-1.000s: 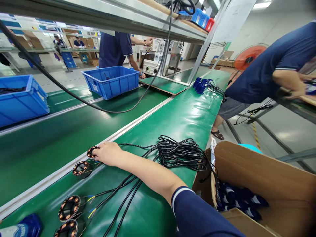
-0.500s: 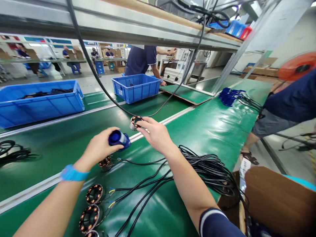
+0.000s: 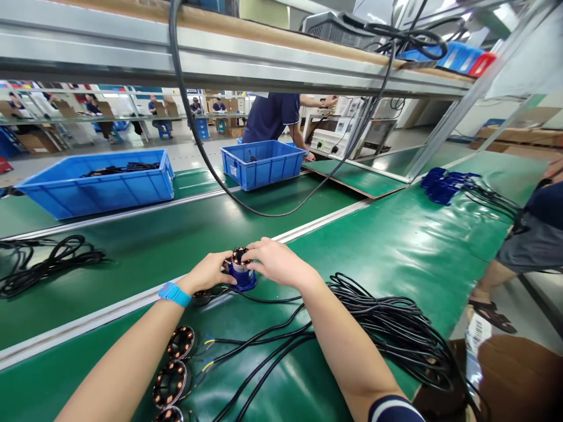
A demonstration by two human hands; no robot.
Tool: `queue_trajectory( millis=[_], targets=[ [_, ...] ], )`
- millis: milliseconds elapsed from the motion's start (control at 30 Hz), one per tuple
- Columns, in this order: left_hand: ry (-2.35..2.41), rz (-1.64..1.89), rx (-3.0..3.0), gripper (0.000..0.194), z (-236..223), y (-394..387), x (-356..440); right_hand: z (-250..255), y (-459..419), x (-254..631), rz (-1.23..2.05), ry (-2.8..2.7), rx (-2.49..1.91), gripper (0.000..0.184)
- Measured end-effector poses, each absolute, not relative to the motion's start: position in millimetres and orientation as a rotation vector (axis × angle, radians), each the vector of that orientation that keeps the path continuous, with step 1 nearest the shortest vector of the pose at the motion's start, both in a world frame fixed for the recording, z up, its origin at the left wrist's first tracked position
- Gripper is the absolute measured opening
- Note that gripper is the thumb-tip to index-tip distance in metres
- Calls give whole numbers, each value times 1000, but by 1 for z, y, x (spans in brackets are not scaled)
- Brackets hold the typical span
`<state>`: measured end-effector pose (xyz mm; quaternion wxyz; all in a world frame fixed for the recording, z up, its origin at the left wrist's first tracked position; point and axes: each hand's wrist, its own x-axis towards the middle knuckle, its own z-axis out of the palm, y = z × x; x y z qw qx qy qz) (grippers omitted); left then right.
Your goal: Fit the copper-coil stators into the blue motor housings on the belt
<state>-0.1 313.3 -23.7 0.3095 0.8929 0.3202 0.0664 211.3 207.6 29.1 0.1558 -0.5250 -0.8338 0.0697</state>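
Note:
My left hand (image 3: 210, 272) grips a blue housing (image 3: 241, 281) that stands on the green bench mat (image 3: 387, 234). My right hand (image 3: 273, 261) pinches a copper-wound coil (image 3: 240, 257) that sits in the top of that housing. Both hands are closed around the pair. A blue wristband (image 3: 175, 293) is on my left wrist. More coils (image 3: 180, 343) with black cables lie on the mat near my left forearm. A bundle of black cables (image 3: 396, 328) lies by my right elbow.
Two blue bins (image 3: 101, 181) (image 3: 262, 164) stand on the green conveyor behind an aluminium rail (image 3: 109, 305). Loose cable (image 3: 44, 264) lies at left. Blue housings (image 3: 442, 184) are piled far right. A person in shorts stands at right (image 3: 528, 234). A cardboard box (image 3: 514, 375) sits at bottom right.
Both hands came down from mid-air to the mat. The coil in my right hand now sits in the blue housing held by my left hand.

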Motion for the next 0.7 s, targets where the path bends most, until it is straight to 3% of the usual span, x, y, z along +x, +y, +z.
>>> queue_trajectory(
  millis=[100, 233, 267, 467, 700],
  targets=[
    [805, 129, 2363, 45, -21, 312, 2, 30, 204, 220, 222, -2428, -1479, 25],
    [825, 110, 2367, 43, -19, 310, 3, 25, 203, 220, 282, -2271, -1507, 72],
    [830, 105, 2369, 43, -19, 309, 3, 22, 204, 217, 303, -2245, -1520, 75],
    [876, 118, 2368, 38, -17, 309, 2, -3, 211, 198, 164, -2266, -1653, 57],
    [1073, 470, 2394, 58, -10, 268, -50, -24, 216, 183, 4, -2192, -1679, 42]
  ],
)
